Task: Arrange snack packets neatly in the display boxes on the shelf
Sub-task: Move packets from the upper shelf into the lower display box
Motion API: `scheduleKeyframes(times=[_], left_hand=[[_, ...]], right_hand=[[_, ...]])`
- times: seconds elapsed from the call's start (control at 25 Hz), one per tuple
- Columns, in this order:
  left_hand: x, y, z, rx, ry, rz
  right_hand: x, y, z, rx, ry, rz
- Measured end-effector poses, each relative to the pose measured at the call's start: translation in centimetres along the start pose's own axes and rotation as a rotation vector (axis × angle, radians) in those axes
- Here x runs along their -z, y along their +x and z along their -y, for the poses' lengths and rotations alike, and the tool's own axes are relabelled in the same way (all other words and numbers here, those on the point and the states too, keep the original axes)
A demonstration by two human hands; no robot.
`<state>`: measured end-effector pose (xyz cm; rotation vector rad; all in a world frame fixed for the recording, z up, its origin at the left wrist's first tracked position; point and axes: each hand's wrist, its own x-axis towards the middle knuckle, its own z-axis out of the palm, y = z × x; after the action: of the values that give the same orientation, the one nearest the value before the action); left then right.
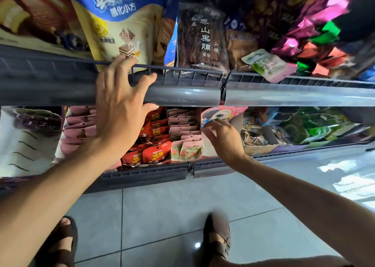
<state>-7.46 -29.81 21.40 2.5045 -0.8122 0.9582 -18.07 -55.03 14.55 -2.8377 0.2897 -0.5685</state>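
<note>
1. On upper shelf rail [182,93]: left hand [119,106] resting, fingers spread open.
2. Lower shelf [146,174]: right hand [223,138] fingers pinching pink-blue snack packet [219,113] beside display boxes [158,137].
3. Grey tiled floor [162,216] below.

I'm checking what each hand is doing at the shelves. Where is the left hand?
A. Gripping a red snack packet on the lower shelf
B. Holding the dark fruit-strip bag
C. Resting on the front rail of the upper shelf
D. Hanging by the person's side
C: the left hand lies open over the grey front rail of the upper shelf, holding no packet.
</note>
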Motion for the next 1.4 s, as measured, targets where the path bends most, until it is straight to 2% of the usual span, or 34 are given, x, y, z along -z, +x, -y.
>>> scheduleKeyframes(times=[0.16, 0.24, 0.32, 0.44, 0.56, 0.76, 0.84, 0.92, 1.04, 1.16, 1.32, 1.4], left_hand=[[0.4, 0.0, 0.0, -0.001, -0.017, 0.034], [0.7, 0.2, -0.2, 0.006, -0.033, 0.043], [1.0, 0.5, -0.3, 0.009, -0.039, 0.056], [0.9, 0.5, -0.4, 0.004, -0.038, 0.066], [0.7, 0.5, -0.2, 0.006, -0.034, 0.061], [0.4, 0.4, -0.1, 0.004, -0.016, 0.064], [0.3, 0.4, -0.1, 0.002, -0.011, 0.066], [0.3, 0.4, -0.1, 0.004, -0.007, 0.072], [0.3, 0.4, -0.1, 0.003, 0.0, 0.072], [0.4, 0.5, -0.1, 0.002, -0.002, 0.075], [0.8, 0.4, -0.3, 0.011, -0.016, 0.082], [0.8, 0.3, -0.3, 0.005, -0.018, 0.077]], right_hand=[[9.0, 0.6, 2.3, 0.035, 0.167, -0.172], [12.8, 2.0, 2.1, -0.034, 0.164, -0.286], [15.4, 4.1, 0.9, -0.223, 0.065, -0.354], [16.9, 7.0, -1.6, -0.638, -0.002, -0.266], [16.4, 8.5, -3.1, -0.77, 0.178, -0.221], [15.8, 9.1, -2.7, -0.73, 0.504, -0.418], [16.2, 8.8, -1.8, -0.61, 0.577, -0.445], [16.9, 8.2, -0.5, -0.436, 0.537, -0.446], [18.2, 7.2, 1.9, -0.251, 0.447, -0.372], [19.2, 5.6, 4.3, -0.264, 0.65, -0.216], [19.8, 3.5, 5.1, -0.338, 1.073, 0.187], [19.0, 2.7, 4.4, -0.368, 1.15, 0.377]])
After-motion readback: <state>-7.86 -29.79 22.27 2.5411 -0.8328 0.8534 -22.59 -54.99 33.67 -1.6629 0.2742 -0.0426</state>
